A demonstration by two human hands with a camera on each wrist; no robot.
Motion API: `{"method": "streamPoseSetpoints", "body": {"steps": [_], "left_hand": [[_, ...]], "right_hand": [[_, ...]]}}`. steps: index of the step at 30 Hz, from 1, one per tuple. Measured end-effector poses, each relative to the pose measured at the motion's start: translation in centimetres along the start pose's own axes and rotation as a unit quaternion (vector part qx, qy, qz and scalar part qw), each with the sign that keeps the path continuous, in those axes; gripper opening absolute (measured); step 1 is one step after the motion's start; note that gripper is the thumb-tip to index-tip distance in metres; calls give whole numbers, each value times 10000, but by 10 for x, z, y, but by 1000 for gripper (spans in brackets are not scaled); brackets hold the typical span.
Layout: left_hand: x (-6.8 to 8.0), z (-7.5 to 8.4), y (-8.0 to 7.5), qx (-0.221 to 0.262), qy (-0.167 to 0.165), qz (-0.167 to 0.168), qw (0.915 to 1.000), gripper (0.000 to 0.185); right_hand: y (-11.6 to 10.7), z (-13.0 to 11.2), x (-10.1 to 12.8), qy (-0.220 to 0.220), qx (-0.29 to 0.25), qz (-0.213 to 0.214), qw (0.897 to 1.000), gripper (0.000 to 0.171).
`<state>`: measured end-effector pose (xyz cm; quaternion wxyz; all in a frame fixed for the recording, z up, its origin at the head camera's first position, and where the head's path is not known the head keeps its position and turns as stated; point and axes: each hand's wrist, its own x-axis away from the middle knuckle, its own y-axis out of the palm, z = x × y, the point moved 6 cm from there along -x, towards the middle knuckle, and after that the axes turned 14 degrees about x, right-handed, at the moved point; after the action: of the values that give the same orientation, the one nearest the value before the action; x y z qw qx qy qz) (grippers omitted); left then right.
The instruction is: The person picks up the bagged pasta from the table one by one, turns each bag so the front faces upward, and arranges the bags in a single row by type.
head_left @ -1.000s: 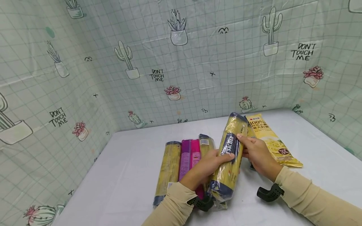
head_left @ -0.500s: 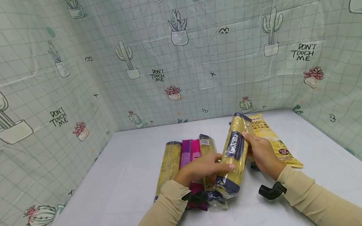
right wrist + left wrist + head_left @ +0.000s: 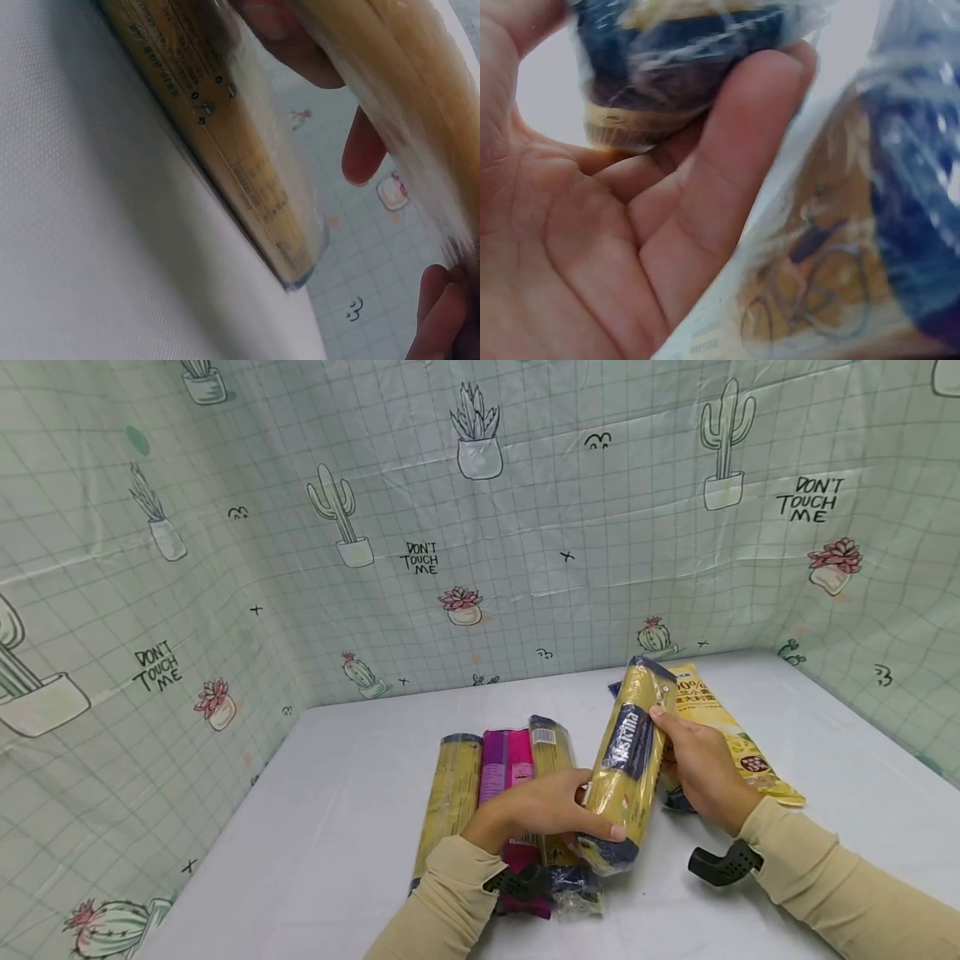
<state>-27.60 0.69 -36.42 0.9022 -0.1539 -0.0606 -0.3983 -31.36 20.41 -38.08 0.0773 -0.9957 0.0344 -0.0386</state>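
Note:
A spaghetti pack [image 3: 628, 739] in clear film with dark blue ends and label is raised above the table, tilted, its top leaning away to the right. Near its lower end, my left hand [image 3: 547, 806] holds it, thumb over the front; the left wrist view shows my fingers [image 3: 727, 142] curled around its blue end. Higher up, my right hand [image 3: 701, 764] grips its right side, thumb on the front and fingers mostly hidden behind. In the right wrist view, the film-wrapped pack [image 3: 420, 90] passes between thumb and fingers.
On the white table [image 3: 352, 810], left of the held pack, lie a yellow spaghetti pack [image 3: 452, 785], a purple-pink pack [image 3: 506, 760] and another blue-ended pack [image 3: 551, 752]. Behind it, a partly hidden blue-ended pack [image 3: 678, 799] lies beside a yellow printed bag [image 3: 723, 731].
The held spaghetti pack has shifted right, away from the row of packs. My left hand has slid down toward its lower end; my right hand has moved slightly right with it.

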Motion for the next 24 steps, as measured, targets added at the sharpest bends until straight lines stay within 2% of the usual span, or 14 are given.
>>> {"method": "streamPoseSetpoints", "body": {"steps": [5, 10, 13, 19, 24], "left_hand": [[-1, 2, -2, -182, 162, 210, 9995, 31], [-4, 2, 2, -105, 339, 102, 9993, 31], [-5, 1, 3, 57, 436, 89, 9990, 33], [-5, 2, 3, 412, 611, 136, 9972, 35], [-6, 3, 2, 636, 692, 73, 9955, 36]], "right_hand": [[0, 1, -1, 51, -254, -113, 9996, 76], [1, 1, -1, -38, -390, -430, 9983, 86], [4, -3, -1, -319, -479, -719, 9958, 84], [11, -11, 2, -968, -606, -1286, 9851, 61], [15, -16, 5, -1256, -740, -1634, 9757, 63]]}}
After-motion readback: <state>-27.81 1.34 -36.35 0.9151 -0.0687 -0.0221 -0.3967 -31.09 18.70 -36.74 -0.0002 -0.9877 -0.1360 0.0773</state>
